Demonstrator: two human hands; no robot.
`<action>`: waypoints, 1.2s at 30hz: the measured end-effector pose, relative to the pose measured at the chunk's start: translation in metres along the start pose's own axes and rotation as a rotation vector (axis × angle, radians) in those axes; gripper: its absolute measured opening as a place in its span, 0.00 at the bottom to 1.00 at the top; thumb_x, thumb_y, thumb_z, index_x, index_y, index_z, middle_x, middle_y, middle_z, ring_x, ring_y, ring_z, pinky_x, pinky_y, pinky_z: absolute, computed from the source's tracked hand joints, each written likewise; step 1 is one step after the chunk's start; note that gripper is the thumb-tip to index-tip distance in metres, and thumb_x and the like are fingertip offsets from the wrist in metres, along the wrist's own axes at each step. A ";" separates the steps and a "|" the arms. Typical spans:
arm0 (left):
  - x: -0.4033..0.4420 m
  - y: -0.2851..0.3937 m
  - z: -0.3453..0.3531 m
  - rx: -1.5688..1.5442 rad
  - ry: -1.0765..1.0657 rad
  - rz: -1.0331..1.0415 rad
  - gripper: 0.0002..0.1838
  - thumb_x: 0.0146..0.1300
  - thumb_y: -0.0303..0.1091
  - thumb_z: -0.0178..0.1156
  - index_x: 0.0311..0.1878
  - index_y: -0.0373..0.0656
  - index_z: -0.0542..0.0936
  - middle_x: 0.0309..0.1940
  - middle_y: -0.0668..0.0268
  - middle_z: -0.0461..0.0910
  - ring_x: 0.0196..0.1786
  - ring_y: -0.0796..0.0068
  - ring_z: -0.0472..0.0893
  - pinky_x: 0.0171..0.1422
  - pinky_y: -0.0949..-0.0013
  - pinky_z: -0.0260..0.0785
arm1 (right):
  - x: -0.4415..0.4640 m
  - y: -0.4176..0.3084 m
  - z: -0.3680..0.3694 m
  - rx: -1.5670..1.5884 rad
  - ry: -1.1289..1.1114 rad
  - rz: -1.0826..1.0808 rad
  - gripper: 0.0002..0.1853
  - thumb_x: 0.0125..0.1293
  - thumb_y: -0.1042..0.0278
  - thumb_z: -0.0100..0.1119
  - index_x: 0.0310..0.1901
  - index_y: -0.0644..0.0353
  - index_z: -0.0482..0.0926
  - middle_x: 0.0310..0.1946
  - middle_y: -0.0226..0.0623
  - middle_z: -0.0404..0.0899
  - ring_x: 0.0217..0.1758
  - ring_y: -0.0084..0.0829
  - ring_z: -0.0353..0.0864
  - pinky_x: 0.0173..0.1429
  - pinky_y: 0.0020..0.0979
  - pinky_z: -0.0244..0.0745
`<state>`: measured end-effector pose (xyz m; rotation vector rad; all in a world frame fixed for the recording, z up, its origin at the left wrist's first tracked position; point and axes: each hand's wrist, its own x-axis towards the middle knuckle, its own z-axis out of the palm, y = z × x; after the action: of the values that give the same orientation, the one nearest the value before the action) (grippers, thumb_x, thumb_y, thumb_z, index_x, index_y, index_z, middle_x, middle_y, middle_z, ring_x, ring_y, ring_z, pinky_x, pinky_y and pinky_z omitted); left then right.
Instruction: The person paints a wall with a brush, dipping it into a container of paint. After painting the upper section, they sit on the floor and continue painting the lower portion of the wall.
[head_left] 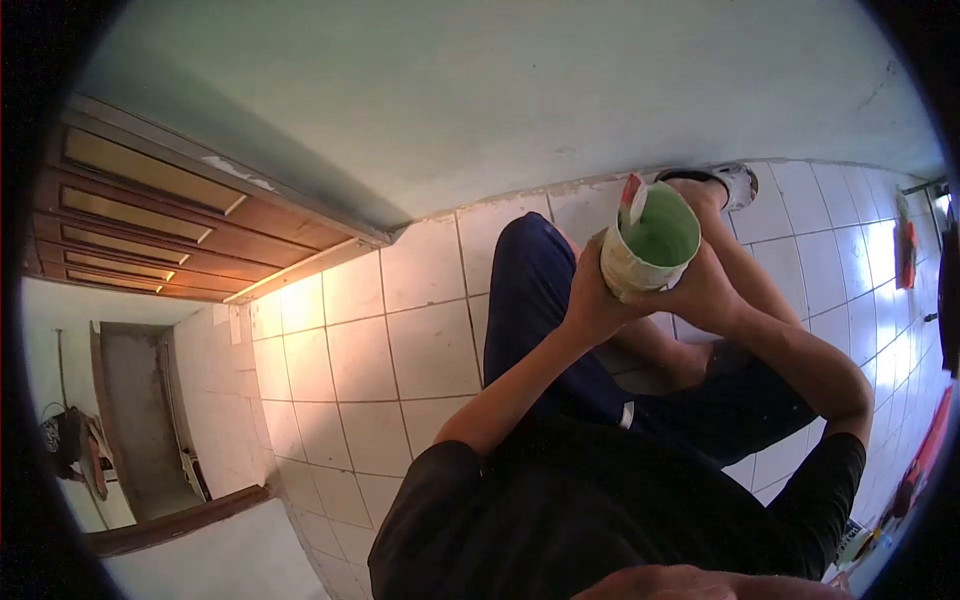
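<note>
A round paint can [622,272] with pale green paint [660,235] inside is held up in front of me above my crossed legs. Around its left side wraps my left hand [594,297], while my right hand [712,295] grips the right side, the fingers of both closed on the can near its bottom. The can is tilted so that its open mouth faces me. Against the inner left rim leans a paintbrush [632,200], its red and whitish end sticking out; its lower part is hidden in the can.
A pale green wall [480,100] rises just beyond my legs, meeting the white tiled floor [430,345]. A brown wooden door [170,215] stands at the left, with a doorway [145,420] farther below. A red item [905,255] and other things line the right edge.
</note>
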<state>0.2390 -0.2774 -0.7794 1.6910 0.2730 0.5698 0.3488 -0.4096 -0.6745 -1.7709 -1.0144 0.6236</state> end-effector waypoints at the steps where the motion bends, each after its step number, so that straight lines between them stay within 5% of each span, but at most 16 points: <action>1: -0.001 -0.001 0.001 -0.005 -0.001 -0.013 0.59 0.37 0.48 0.89 0.71 0.37 0.67 0.62 0.52 0.76 0.66 0.52 0.78 0.71 0.54 0.69 | 0.000 0.005 -0.002 0.002 -0.005 0.013 0.52 0.46 0.61 0.88 0.72 0.65 0.66 0.64 0.46 0.77 0.70 0.38 0.76 0.75 0.38 0.71; 5: 0.007 -0.016 -0.006 -0.083 0.002 -0.026 0.54 0.38 0.42 0.88 0.69 0.38 0.69 0.60 0.53 0.79 0.63 0.54 0.81 0.68 0.56 0.73 | -0.006 0.003 -0.024 -0.147 -0.137 0.025 0.54 0.47 0.61 0.88 0.74 0.65 0.65 0.70 0.48 0.70 0.76 0.39 0.68 0.78 0.39 0.66; 6: 0.011 -0.023 -0.011 -0.059 -0.017 0.020 0.53 0.38 0.39 0.88 0.69 0.38 0.70 0.60 0.53 0.79 0.63 0.55 0.81 0.67 0.57 0.74 | -0.007 -0.003 -0.034 -0.404 -0.111 -0.013 0.47 0.53 0.64 0.84 0.72 0.66 0.67 0.68 0.48 0.73 0.75 0.40 0.70 0.77 0.38 0.68; 8: 0.020 -0.035 -0.019 -0.104 -0.112 0.014 0.53 0.37 0.37 0.88 0.69 0.39 0.70 0.60 0.53 0.79 0.64 0.55 0.80 0.68 0.56 0.73 | -0.013 -0.044 -0.046 -0.380 0.085 0.279 0.33 0.62 0.71 0.75 0.68 0.67 0.73 0.64 0.49 0.78 0.72 0.43 0.74 0.76 0.37 0.70; 10: 0.030 -0.051 -0.027 -0.057 -0.213 0.018 0.54 0.34 0.34 0.88 0.69 0.41 0.70 0.61 0.55 0.79 0.66 0.53 0.79 0.71 0.56 0.71 | -0.011 -0.051 -0.051 -0.413 0.402 0.238 0.18 0.64 0.71 0.72 0.55 0.64 0.85 0.49 0.49 0.86 0.57 0.41 0.86 0.62 0.42 0.79; 14: 0.043 -0.056 -0.030 -0.130 -0.289 0.036 0.53 0.34 0.33 0.88 0.68 0.43 0.71 0.62 0.57 0.79 0.67 0.53 0.78 0.71 0.55 0.71 | 0.008 -0.064 -0.046 -0.519 0.386 0.014 0.19 0.61 0.69 0.77 0.53 0.63 0.86 0.48 0.46 0.87 0.58 0.40 0.85 0.60 0.43 0.79; 16: 0.048 -0.060 -0.028 -0.177 -0.322 -0.002 0.52 0.34 0.34 0.88 0.67 0.45 0.72 0.63 0.59 0.78 0.67 0.54 0.77 0.72 0.55 0.70 | 0.022 -0.066 -0.040 -0.734 0.191 -0.412 0.15 0.61 0.66 0.76 0.47 0.64 0.88 0.46 0.39 0.87 0.52 0.36 0.85 0.63 0.42 0.76; 19: 0.055 -0.055 -0.029 -0.035 -0.312 0.019 0.51 0.35 0.36 0.88 0.66 0.46 0.73 0.62 0.60 0.79 0.66 0.54 0.77 0.72 0.55 0.68 | 0.036 -0.055 -0.032 -0.856 0.165 -0.557 0.14 0.55 0.66 0.79 0.42 0.60 0.89 0.41 0.36 0.88 0.51 0.32 0.84 0.59 0.39 0.74; 20: 0.056 -0.051 -0.030 0.131 -0.290 0.084 0.50 0.35 0.38 0.88 0.66 0.46 0.73 0.62 0.60 0.79 0.65 0.54 0.78 0.72 0.55 0.66 | 0.036 -0.052 -0.034 -0.877 0.106 -0.522 0.18 0.49 0.62 0.83 0.40 0.61 0.90 0.42 0.39 0.87 0.55 0.39 0.82 0.63 0.43 0.74; 23: 0.062 -0.050 -0.026 0.311 -0.276 0.299 0.47 0.44 0.37 0.86 0.68 0.45 0.71 0.60 0.61 0.79 0.64 0.58 0.78 0.70 0.55 0.69 | 0.036 -0.042 -0.036 -0.849 0.089 -0.460 0.16 0.48 0.63 0.83 0.37 0.61 0.90 0.41 0.38 0.87 0.54 0.40 0.82 0.63 0.43 0.74; 30: 0.055 -0.053 -0.005 0.275 -0.367 0.197 0.51 0.37 0.38 0.87 0.67 0.45 0.72 0.60 0.59 0.77 0.64 0.55 0.76 0.72 0.54 0.67 | 0.011 -0.024 -0.043 -0.838 0.127 -0.384 0.16 0.58 0.66 0.79 0.43 0.62 0.84 0.44 0.40 0.87 0.53 0.38 0.85 0.59 0.40 0.78; 32: 0.053 -0.060 -0.001 0.219 -0.382 0.104 0.52 0.32 0.39 0.87 0.67 0.46 0.73 0.60 0.60 0.79 0.66 0.55 0.74 0.72 0.52 0.62 | -0.004 -0.029 -0.045 -0.543 0.178 -0.196 0.16 0.64 0.71 0.73 0.49 0.65 0.79 0.45 0.42 0.87 0.52 0.40 0.88 0.54 0.41 0.83; 36: 0.054 -0.065 0.005 0.160 -0.387 0.106 0.52 0.31 0.37 0.86 0.66 0.46 0.73 0.59 0.59 0.78 0.67 0.54 0.73 0.73 0.52 0.61 | -0.027 -0.019 -0.031 -0.440 0.305 -0.174 0.16 0.65 0.78 0.69 0.52 0.67 0.77 0.46 0.46 0.87 0.50 0.45 0.90 0.50 0.41 0.86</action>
<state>0.2961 -0.2422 -0.8310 1.9386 -0.0522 0.2931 0.3518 -0.4445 -0.6455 -2.0476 -1.1308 0.0119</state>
